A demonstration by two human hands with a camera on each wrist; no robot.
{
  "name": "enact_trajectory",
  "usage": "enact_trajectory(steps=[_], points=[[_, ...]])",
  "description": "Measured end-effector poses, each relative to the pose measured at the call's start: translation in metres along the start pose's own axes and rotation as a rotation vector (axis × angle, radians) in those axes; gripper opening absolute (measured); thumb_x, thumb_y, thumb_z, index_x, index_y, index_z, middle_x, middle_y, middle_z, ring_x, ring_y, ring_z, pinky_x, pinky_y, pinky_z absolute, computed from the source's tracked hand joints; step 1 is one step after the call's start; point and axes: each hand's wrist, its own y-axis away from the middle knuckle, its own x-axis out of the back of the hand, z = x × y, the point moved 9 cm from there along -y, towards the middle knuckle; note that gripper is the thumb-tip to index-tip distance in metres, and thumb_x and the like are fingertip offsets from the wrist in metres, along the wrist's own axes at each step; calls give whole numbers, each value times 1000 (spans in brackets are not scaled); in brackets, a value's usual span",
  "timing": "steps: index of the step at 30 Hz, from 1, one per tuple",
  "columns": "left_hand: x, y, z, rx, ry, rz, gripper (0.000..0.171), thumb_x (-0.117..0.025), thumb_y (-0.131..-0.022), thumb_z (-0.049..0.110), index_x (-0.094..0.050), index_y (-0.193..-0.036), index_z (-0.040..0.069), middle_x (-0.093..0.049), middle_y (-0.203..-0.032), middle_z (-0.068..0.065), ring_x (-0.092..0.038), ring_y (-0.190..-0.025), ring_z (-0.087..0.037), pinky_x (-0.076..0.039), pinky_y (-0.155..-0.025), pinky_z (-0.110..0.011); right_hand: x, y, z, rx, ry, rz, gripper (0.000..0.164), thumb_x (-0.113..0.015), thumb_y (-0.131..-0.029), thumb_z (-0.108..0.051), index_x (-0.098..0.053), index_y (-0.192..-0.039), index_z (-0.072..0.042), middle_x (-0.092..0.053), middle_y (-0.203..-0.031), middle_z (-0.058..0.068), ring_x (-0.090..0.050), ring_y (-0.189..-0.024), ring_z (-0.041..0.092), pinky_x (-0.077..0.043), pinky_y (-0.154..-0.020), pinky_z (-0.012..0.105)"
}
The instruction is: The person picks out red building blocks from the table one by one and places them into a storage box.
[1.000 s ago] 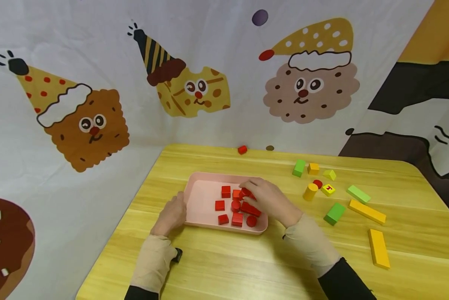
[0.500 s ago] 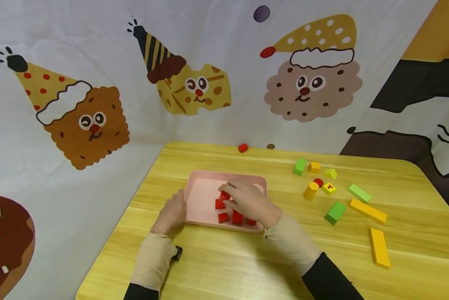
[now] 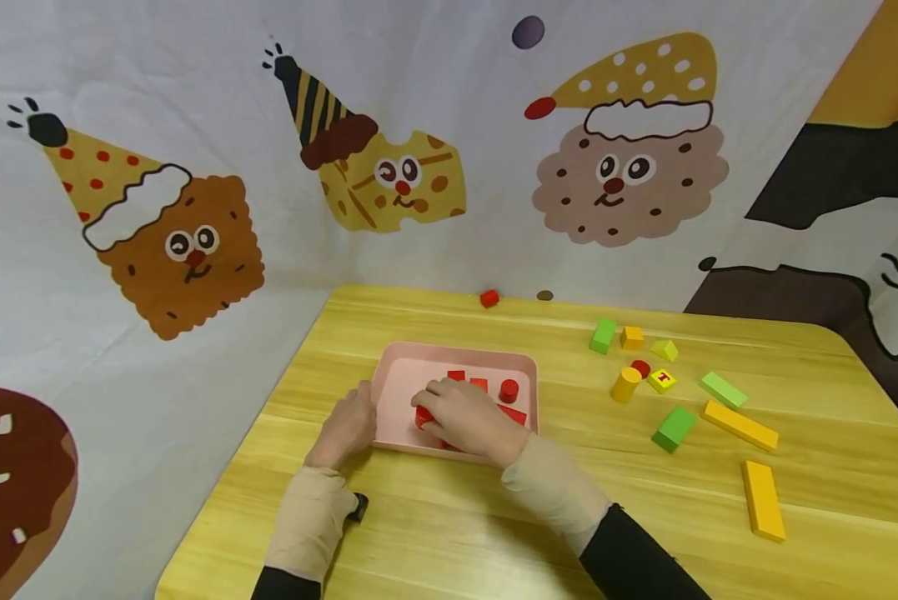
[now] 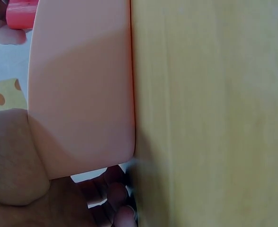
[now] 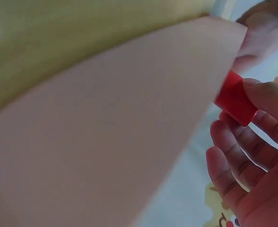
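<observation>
A pink tray (image 3: 494,357) lies on the wooden table with several red blocks in it. My left hand (image 3: 348,425) holds the tray's left end; in the left wrist view the thumb (image 4: 15,156) lies at the rim and curled fingers show below the corner. Over the tray's left-middle part, my right hand (image 3: 469,418) pinches a red cylinder block (image 3: 422,417) between thumb and fingers, clear in the right wrist view (image 5: 237,99). Another red cylinder (image 3: 509,390) stands at the tray's right side. The right hand hides some of the blocks.
Right of the tray lie green blocks (image 3: 674,428), yellow planks (image 3: 764,500), an orange cylinder (image 3: 626,385), a small orange cube (image 3: 632,337) and a yellow block with a T (image 3: 662,381). One red block (image 3: 489,298) sits at the table's back edge, before a printed cloth.
My right hand has moved left across the tray, from the right-hand blocks toward the left-middle, carrying the red cylinder block. My left hand keeps its place on the tray's left end.
</observation>
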Motion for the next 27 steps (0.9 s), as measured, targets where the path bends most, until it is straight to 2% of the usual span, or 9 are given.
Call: enact_trajectory(steps=[7,15,19,27], points=[[0,-1,-1,2,-10,1,23,-41,-100,8,-44,-119,-5,-53,-92,-18,-57,-81,-37,-48,-69,-50,-11,-5,-11,33,19,-1,24,-70,-90,-27,-68,-111,-16,-64,-100,-3,-58,-87,15,-49,-78,30],[-2,0,-1,10,-7,-2,23,-39,-100,7,-44,-119,-5,-53,-91,-18,-57,-80,-36,-48,-68,-50,-21,-12,-18,75,29,19,15,-72,-88,-22,-68,-101,-16,-63,-90,-3,-58,-80,13,-50,-72,26],[-1,0,0,15,-11,-9,21,-39,-100,6,-44,-118,-4,-52,-91,-17,-56,-79,-34,-48,-67,-48,-27,-14,-18,72,19,8,12,-71,-88,-19,-69,-99,-17,-63,-86,-4,-58,-76,12,-49,-65,24],[0,-1,-1,24,-2,-14,23,-39,-101,8,-44,-120,-4,-53,-94,-18,-57,-84,-35,-48,-70,-50,-32,-17,-18,61,12,-28,12,-71,-88,-17,-69,-99,-18,-62,-87,-4,-57,-76,11,-47,-64,22]])
